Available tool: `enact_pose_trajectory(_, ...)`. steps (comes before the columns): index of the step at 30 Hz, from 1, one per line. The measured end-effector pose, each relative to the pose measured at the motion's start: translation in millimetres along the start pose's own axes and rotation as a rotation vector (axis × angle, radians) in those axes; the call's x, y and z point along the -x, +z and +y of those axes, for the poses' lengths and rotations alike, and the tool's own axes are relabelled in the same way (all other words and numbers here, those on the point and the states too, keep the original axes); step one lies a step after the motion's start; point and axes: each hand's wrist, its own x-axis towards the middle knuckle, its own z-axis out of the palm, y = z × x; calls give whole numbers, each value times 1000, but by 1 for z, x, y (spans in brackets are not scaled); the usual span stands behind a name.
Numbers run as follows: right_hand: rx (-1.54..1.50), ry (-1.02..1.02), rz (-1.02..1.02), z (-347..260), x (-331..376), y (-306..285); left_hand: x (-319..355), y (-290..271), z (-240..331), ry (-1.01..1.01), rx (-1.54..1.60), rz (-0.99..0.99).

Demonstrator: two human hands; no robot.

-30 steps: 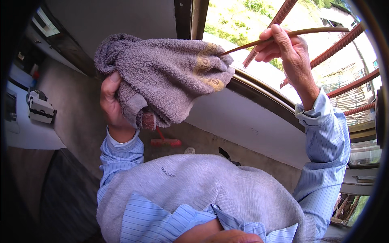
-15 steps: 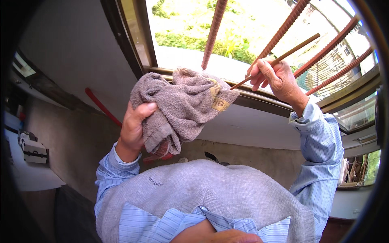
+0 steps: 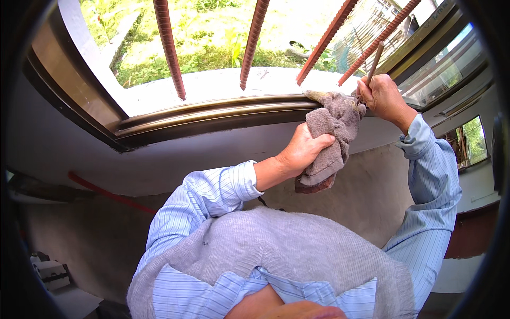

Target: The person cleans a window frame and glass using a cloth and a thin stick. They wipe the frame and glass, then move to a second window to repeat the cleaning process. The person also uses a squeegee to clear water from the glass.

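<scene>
From the head view I count one grey towel, grasped by my left hand and pressed on the brown window track. My right hand is clenched around one thin stick (its tip is in the towel). Four rusty bars stand behind.

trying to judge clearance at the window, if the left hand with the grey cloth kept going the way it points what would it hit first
Likely the brown window track: the left hand already presses the grey cloth up toward it, with the rusty bars beyond. Depth is uncertain.
</scene>
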Motion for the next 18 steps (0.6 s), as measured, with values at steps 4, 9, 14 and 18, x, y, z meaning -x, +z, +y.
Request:
enact_pose_trajectory(4,-394,152,5,10,10,16,6,-11,1,2,30,48)
enact_pose_trajectory(9,-515,29,-31,-35,-5,15,55,-35,84,53,-84,162)
enact_pose_trajectory(14,-819,-17,-77,-83,-25,16,126,-63,143,208,-252,342)
enact_pose_trajectory(18,-1146,-159,-166,-124,-50,47,195,-86,172,479,-413,651)
